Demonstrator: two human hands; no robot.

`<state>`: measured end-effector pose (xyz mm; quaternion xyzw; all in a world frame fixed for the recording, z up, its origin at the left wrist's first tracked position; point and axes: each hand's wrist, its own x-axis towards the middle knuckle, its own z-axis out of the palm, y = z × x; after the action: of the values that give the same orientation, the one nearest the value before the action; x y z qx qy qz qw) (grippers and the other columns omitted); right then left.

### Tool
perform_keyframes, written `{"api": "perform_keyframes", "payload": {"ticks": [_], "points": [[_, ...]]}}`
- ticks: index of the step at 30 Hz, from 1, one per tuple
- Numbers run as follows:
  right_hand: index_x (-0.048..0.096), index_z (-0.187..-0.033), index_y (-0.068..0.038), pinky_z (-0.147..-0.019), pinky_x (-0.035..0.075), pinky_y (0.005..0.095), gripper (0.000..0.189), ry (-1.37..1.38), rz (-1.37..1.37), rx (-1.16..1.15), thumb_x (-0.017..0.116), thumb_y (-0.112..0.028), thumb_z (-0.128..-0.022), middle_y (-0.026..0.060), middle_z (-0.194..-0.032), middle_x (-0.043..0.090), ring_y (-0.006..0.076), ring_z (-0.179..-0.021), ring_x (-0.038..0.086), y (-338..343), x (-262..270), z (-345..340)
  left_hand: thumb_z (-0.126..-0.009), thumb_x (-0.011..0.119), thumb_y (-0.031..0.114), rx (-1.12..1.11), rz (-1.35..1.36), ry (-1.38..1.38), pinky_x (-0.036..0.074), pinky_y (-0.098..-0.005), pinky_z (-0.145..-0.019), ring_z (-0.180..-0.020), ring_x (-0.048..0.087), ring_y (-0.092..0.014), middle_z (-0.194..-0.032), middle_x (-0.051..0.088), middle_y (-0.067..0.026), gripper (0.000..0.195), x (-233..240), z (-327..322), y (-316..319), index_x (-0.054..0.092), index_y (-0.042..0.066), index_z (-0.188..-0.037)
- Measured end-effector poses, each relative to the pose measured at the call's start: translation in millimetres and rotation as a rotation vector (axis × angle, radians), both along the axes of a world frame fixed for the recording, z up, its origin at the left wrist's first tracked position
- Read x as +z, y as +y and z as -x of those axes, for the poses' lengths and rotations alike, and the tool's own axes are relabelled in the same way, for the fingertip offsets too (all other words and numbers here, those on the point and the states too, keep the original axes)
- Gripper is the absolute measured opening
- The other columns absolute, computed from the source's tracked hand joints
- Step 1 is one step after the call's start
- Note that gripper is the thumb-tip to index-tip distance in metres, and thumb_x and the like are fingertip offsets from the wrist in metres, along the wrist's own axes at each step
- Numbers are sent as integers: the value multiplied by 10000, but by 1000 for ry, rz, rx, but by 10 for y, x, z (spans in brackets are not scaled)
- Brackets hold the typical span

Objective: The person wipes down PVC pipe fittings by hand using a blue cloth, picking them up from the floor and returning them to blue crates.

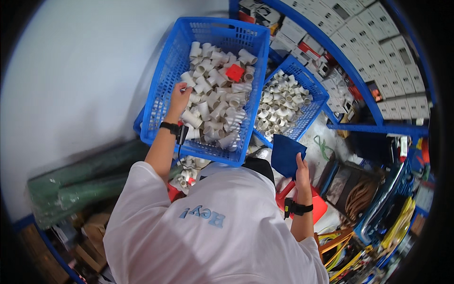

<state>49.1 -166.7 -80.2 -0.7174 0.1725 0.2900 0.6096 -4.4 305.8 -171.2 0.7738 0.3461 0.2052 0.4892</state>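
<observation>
A large blue plastic crate (204, 154) filled with white plastic pipe fittings (212, 78) stands before me. Over its left part is my left hand (181, 97), fingers bent beside a white fitting; whether they grip it I cannot tell. A red square piece (234, 72) lies on top of the fittings. My right hand (302, 172), to the right of the crate, holds a flat dark blue piece (286, 156) of sheet or cloth between thumb and fingers. Black straps with small devices sit on both my wrists.
A second blue crate (315, 106) of smaller white fittings stands to the right. Below my right hand is a red plastic container (319, 206). Green wrapped rolls (88, 184) lie along the wall at left. Shelves hold white boxes (369, 39) at upper right.
</observation>
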Motion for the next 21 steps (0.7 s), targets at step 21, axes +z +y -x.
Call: {"api": "perform_keyframes", "payload": {"ticks": [21], "points": [[498,-764,90,-791,406,372,428,-895,132,1277,410,-303,-910,268,-831,553,400,-768,512,1825,-759,-650,-799,588,264,726,285,250,459,-299,-622,-734,601,-189,-786,602,-120,292,-306,2760,-2444,554,4,-927]]}}
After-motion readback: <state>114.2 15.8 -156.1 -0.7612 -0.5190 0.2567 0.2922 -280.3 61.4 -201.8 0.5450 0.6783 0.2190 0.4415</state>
